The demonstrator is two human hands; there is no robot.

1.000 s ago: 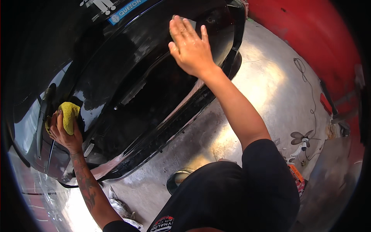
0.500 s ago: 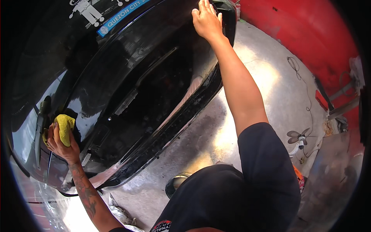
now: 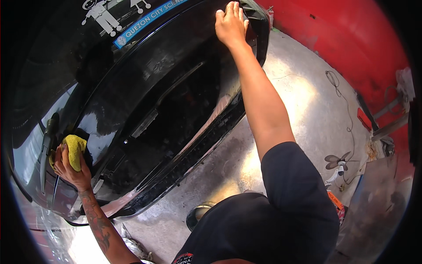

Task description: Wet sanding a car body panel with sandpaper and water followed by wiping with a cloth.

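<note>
My left hand (image 3: 72, 171) grips a folded yellow cloth (image 3: 76, 152), its fingers curled over it against the glossy black rear of a car (image 3: 99, 105). Just left of that hand is a black wiper arm (image 3: 47, 145). At the car's far right corner my right hand (image 3: 231, 27) rests with fingers extended near a tail light (image 3: 255, 15); nothing shows in it, though what lies beneath the palm is hidden. A white figure sticker (image 3: 103, 20) and a blue strip sticker (image 3: 149, 18) are on the upper part of the car.
A red painted panel (image 3: 338, 31) curves along the right. On the concrete floor (image 3: 285, 79) lie a dark cable (image 3: 347, 105), a small fan (image 3: 338, 163) and an orange box (image 3: 336, 200). A round bucket-like container (image 3: 196, 213) stands close by me; crumpled plastic (image 3: 136, 248) lies at lower left.
The view has shifted slightly. My right hand and forearm appear a little further left, still at the corner. My left hand stays with the cloth at nearly the same spot on the car.
</note>
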